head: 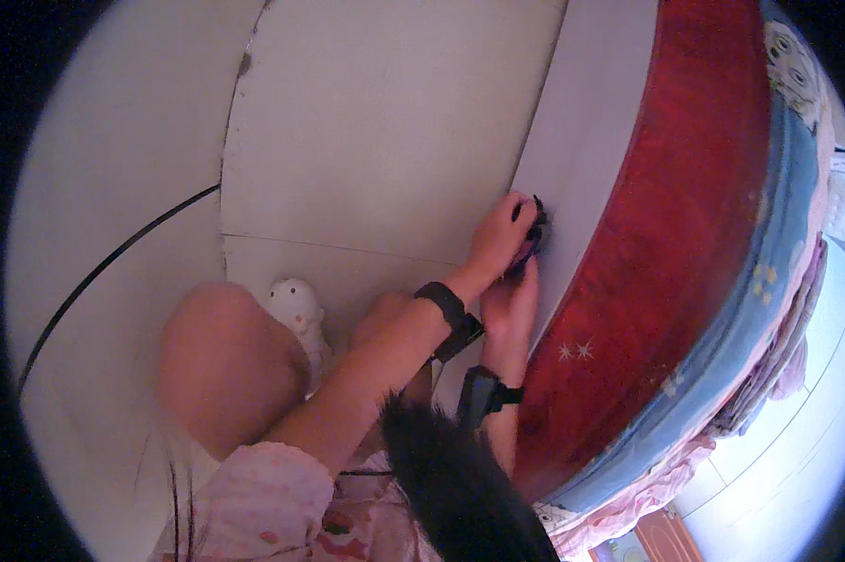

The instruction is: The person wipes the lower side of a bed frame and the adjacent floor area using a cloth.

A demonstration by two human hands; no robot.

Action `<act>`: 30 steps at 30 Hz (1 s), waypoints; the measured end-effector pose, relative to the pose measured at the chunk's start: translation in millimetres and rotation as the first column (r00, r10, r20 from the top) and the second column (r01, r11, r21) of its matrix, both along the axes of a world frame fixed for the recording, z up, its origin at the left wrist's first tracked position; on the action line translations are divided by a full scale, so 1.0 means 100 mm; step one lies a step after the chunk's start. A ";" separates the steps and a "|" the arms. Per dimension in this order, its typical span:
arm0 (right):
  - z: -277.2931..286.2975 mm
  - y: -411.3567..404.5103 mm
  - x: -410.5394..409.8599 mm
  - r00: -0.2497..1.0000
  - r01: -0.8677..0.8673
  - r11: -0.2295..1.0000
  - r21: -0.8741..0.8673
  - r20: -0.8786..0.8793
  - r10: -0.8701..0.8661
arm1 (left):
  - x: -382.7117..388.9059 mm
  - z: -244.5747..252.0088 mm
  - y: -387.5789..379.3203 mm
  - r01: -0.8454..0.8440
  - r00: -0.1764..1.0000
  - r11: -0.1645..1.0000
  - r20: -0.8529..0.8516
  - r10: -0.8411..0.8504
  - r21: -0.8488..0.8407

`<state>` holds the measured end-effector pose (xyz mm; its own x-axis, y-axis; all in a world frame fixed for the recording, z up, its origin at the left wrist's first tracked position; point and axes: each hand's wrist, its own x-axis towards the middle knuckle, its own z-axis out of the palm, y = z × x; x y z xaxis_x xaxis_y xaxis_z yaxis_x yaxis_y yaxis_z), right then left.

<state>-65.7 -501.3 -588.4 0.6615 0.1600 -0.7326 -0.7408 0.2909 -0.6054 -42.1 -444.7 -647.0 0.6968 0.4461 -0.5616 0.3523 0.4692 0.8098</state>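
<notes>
My left hand reaches across from the lower left, its fingers bent around a small dark object with thin pointed ends. What the object is cannot be made out. My right hand comes up from below and meets the same object, with its fingers partly hidden. Both hands are close to the pale upright panel below the red cloth. A black band with a small box circles my left wrist, and a similar black device is on my right wrist.
Pale floor tiles with dark seams lie to the left, crossed by a black cable. A white item with a face sits beside my bent knee. Red cloth and blue bedding line the right. Dark hair hangs in front.
</notes>
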 end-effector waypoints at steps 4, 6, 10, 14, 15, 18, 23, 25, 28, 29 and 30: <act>0.27 0.19 -0.03 0.990 -0.012 0.983 -0.181 0.137 0.037 | -0.02 0.31 0.12 -0.229 0.958 0.972 0.188 0.215 0.052; 0.39 0.04 0.10 0.919 -0.004 0.843 -0.537 0.330 0.215 | 0.06 0.53 0.06 -0.202 0.929 0.978 0.306 0.207 -0.050; 0.90 0.07 0.40 0.559 0.141 0.011 -0.990 0.089 0.824 | 0.22 0.55 -0.14 -0.096 0.938 0.991 0.342 0.059 0.094; 1.11 0.32 0.77 0.388 0.228 -0.465 -0.855 -0.358 0.849 | 0.59 0.40 -0.18 -0.140 0.900 0.987 0.426 0.094 0.080; 1.08 0.36 0.85 0.389 0.222 -0.474 -0.852 -0.368 0.845 | 0.70 0.35 -0.12 -0.172 0.879 0.981 0.462 0.114 0.086; 1.02 0.54 1.25 0.360 0.339 -0.353 -0.872 -0.227 0.905 | 1.17 0.43 0.20 -0.202 0.884 0.948 0.463 0.068 0.247; 0.97 0.94 1.81 0.203 0.455 -0.307 -0.836 -0.238 0.950 | 1.58 0.35 0.63 -0.272 0.864 0.894 0.500 0.064 0.356; 0.91 0.81 1.67 0.280 0.374 -0.345 -0.861 -0.250 0.927 | 1.38 0.30 0.39 -0.336 0.783 0.913 0.608 0.133 0.233; 0.89 0.55 1.02 0.394 0.189 -0.414 -0.890 -0.317 0.862 | 0.67 0.20 -0.20 -0.320 0.848 0.918 0.502 0.168 0.233; 0.91 0.49 0.92 0.462 0.123 -0.424 -0.897 -0.326 0.825 | 0.59 0.24 -0.30 -0.318 0.848 0.934 0.490 0.202 0.165; 0.94 0.51 1.03 0.419 0.174 -0.382 -0.907 -0.283 0.863 | 0.73 0.31 -0.23 -0.331 0.836 0.931 0.504 0.214 0.155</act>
<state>37.8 -450.2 -494.4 0.9579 0.2673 -0.1048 0.2800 -0.9506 0.1340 31.0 -467.4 -616.1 0.6802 0.7309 -0.0565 -0.2142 0.2719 0.9382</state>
